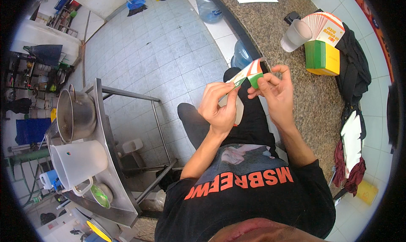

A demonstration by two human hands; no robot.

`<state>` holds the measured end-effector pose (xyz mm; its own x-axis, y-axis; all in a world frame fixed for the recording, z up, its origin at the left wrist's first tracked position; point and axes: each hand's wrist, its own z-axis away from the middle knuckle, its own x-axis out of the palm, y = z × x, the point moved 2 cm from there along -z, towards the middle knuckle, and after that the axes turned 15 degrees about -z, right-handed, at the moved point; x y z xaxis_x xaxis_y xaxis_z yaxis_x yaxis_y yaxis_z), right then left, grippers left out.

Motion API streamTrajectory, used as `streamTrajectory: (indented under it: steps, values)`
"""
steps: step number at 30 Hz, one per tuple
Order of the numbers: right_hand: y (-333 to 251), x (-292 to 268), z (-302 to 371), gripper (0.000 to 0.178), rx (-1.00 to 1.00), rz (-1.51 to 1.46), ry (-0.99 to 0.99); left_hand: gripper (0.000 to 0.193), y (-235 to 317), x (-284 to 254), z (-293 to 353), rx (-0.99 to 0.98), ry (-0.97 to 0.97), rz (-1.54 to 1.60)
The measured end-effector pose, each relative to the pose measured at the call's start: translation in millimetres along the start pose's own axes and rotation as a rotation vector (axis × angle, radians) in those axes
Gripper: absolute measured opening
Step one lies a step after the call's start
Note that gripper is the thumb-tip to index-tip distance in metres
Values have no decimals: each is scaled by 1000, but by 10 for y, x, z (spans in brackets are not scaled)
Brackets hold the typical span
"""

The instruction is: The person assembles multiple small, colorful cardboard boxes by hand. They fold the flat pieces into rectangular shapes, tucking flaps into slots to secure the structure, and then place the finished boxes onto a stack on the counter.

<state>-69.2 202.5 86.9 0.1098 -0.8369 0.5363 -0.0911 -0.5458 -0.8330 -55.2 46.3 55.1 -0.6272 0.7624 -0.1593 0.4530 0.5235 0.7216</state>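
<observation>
The left hand (219,104) is pinching one end of a carton (249,74) between thumb and fingers; the right hand (276,92) is gripping its green end, thumb pressing, fingers curling. The carton is hanging above the lap (253,121), near the edge of the counter (270,28), while floor (165,43) is stretching leftward toward a table (120,199). A cup (296,35) is standing beside green-and-yellow cards (322,58). A pot (86,115) and a pitcher (80,159) are occupying the table, their contents not showing clearly.

Room for my right hand (277,90) along the counter's (315,100) near edge
Cup (295,37) and carton stacks (321,58) block the wall-side edge.
</observation>
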Motion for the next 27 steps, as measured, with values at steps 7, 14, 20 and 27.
streamTrajectory:
  steps: [7, 14, 20, 27]
  values:
    - [155, -129, -59, 12, 94, -84, 62, 13, 40, 39, -47, 27, -11, -14]
    - [111, -130, -69, 6, 64, -49, -36, 7, 94, 51, -55, -6, -77, -8]
    - [233, 5, 83, 11, -332, 411, -34, 6, 160, 99, 94, -244, -143, 138]
    - [65, 43, 46, 13, -265, 548, -153, 4, 137, -9, 16, -241, -172, 176]
